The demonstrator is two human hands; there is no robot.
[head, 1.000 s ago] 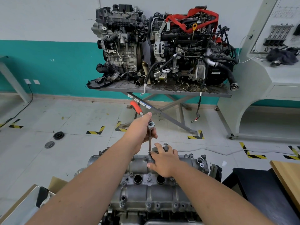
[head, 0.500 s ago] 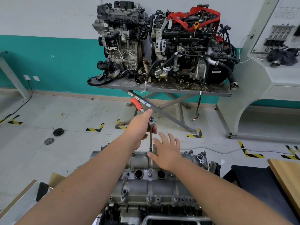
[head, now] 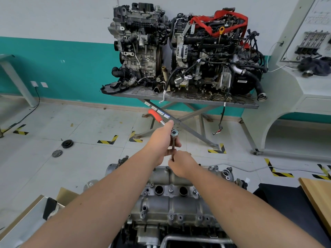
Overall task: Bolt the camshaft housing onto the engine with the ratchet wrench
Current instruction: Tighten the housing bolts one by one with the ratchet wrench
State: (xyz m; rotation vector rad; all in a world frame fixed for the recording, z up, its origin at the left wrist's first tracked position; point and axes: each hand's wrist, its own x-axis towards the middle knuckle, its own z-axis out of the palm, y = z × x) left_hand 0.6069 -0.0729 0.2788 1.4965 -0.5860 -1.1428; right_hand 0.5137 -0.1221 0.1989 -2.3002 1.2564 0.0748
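Note:
The grey aluminium camshaft housing (head: 172, 201) lies on top of the engine at the bottom centre, with two round bores and several small bolts along its edges. My left hand (head: 161, 140) grips the ratchet wrench (head: 174, 134) near its head; the red handle (head: 155, 115) points up and to the left. A long extension bar (head: 173, 149) runs straight down from the head toward the far edge of the housing. My right hand (head: 180, 162) pinches the lower end of that bar just above the housing. The socket and the bolt under it are hidden by my right hand.
Two large engines (head: 188, 54) stand on a grey scissor-leg table (head: 186, 100) behind. A white training console (head: 304, 83) is at the right. A wooden board (head: 320, 199) over a dark bench sits at the lower right, a cardboard box (head: 62, 196) at the lower left. Two round parts (head: 67, 144) lie on the floor.
My right hand lifted off the housing, spread its fingers, then closed round the lower end of the extension bar. My left hand and the wrench rose slightly.

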